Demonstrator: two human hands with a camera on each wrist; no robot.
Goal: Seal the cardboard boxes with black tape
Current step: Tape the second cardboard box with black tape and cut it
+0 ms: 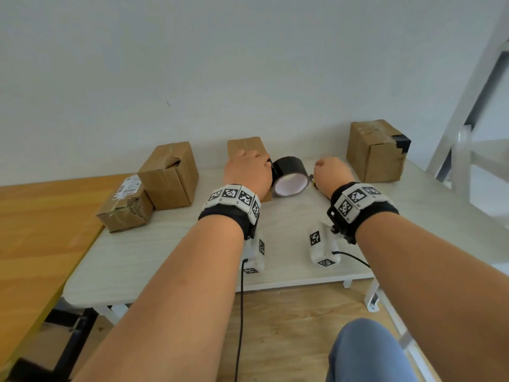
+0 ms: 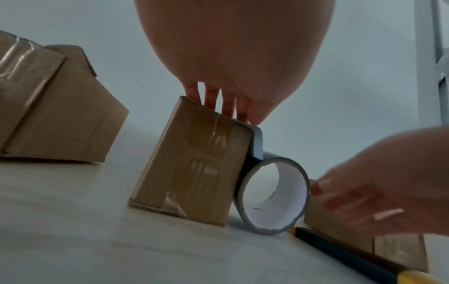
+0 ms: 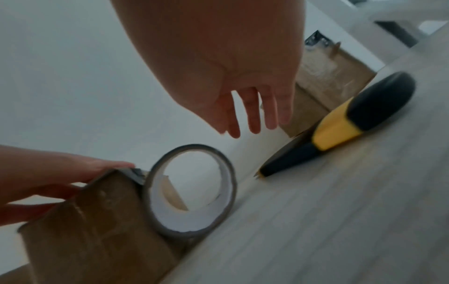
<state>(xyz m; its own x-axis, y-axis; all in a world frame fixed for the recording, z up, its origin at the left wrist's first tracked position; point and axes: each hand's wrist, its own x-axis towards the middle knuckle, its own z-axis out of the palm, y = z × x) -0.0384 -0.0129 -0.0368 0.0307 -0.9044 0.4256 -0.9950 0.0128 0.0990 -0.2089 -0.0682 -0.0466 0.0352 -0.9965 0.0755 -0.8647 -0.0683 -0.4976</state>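
Note:
A small cardboard box [image 1: 248,144] stands mid-table. My left hand [image 1: 248,172] lies on its top, straight fingers [image 2: 227,107] pressing down near the right edge. A black tape roll [image 1: 289,175] stands on its rim against the box's right side. A strip of black tape [image 2: 257,142] runs from the roll up over the box's top edge. My right hand [image 1: 333,172] hovers just right of the roll, its fingers [image 3: 252,117] loose, holding nothing. In the left wrist view the right hand [image 2: 388,182] nearly touches the roll [image 2: 272,196].
A black and yellow utility knife [image 3: 340,123] lies on the pale table [image 1: 165,244] under my right hand. Two more boxes [image 1: 169,175] [image 1: 125,208] sit at the left, one [image 1: 377,150] with black tape at the right. An orange table [image 1: 41,230] adjoins on the left.

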